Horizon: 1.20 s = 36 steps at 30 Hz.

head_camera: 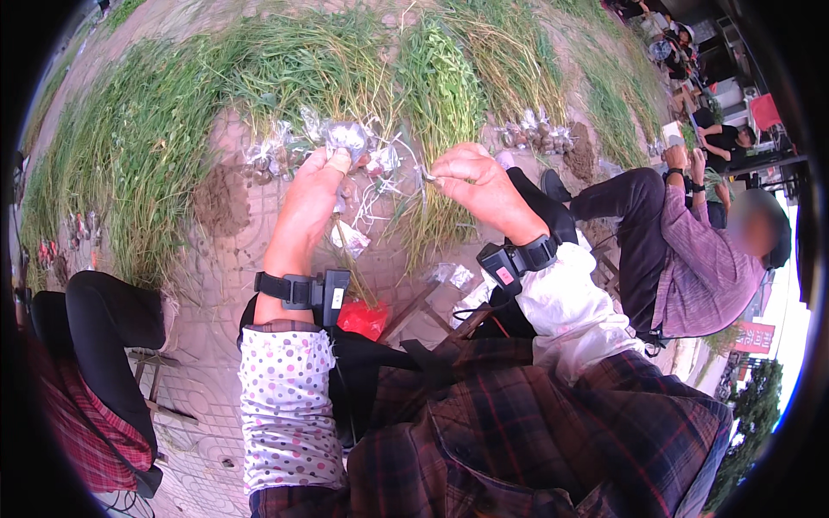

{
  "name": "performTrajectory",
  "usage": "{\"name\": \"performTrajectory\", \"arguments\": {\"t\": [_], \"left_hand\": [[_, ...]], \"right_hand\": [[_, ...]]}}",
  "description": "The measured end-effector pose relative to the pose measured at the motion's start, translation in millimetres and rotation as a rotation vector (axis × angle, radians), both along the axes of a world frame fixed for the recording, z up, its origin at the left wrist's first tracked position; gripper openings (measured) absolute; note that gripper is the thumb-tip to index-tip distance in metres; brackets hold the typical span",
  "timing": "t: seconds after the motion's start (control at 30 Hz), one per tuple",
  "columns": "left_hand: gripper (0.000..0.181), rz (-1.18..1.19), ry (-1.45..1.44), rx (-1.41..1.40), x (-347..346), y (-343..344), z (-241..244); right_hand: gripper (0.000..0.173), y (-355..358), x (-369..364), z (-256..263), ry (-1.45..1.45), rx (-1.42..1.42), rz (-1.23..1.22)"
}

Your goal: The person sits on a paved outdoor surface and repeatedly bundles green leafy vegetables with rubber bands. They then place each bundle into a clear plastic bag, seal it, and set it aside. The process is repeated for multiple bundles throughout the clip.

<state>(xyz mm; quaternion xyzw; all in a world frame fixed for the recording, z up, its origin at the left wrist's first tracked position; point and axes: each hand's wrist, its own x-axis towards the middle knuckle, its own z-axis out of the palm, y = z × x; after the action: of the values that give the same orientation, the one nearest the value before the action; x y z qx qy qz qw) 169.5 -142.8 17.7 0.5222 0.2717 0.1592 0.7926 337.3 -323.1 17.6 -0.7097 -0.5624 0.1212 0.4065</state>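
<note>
My left hand (pixel 309 194) grips a small bundle wrapped in clear plastic film (pixel 346 137), its thumb pressed on the wrap. Thin plant stems (pixel 360 278) show below that hand and reach down towards my lap. A thin white plastic strip (pixel 409 150) runs between the bundle and my right hand (pixel 486 188). The right thumb and forefinger pinch its end. More loose white strips (pixel 368 206) dangle beneath the bundle. Just beyond the hands lies a bunch of leafy green plants (pixel 440 78) on the paving.
Bagged root balls (pixel 537 135) line the ends of other plant bunches. Soil heaps (pixel 221 199) sit on the brick paving (pixel 194 362). A red plastic bag (pixel 363 318) and a wooden stool frame (pixel 414 314) are near my knees. One seated person (pixel 706 259) is at right, another (pixel 110 317) at left.
</note>
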Motion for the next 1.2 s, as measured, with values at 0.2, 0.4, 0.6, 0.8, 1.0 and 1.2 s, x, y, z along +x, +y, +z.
{"name": "performTrajectory", "arguments": {"t": [0.2, 0.4, 0.6, 0.8, 1.0, 1.2], "left_hand": [[0.032, -0.147, -0.114, -0.064, 0.0, -2.5, -15.5], [0.027, -0.262, -0.102, -0.185, -1.0, -7.4, -20.0], [0.025, -0.386, -0.006, -0.075, -4.3, -7.8, -16.7], [0.03, -0.464, 0.002, -0.031, -4.5, -16.1, -7.3], [0.031, -0.644, -0.034, -0.059, -2.4, -15.6, -18.7], [0.029, -0.568, -0.03, -0.127, -0.5, -15.5, -18.5]], "right_hand": [[0.012, 8.3, -23.0, 35.3, 0.458, -0.198, 0.021], [0.016, 12.7, -31.2, 45.6, 0.771, -0.205, -0.039], [0.015, 9.1, -28.9, 46.9, 0.708, -0.165, -0.051], [0.016, 19.5, -29.2, 54.3, 0.447, -0.021, -0.108], [0.014, 46.1, -14.8, 38.6, 0.477, -0.043, -0.062], [0.014, 45.4, -14.6, 30.6, 0.527, -0.056, -0.117]]}}
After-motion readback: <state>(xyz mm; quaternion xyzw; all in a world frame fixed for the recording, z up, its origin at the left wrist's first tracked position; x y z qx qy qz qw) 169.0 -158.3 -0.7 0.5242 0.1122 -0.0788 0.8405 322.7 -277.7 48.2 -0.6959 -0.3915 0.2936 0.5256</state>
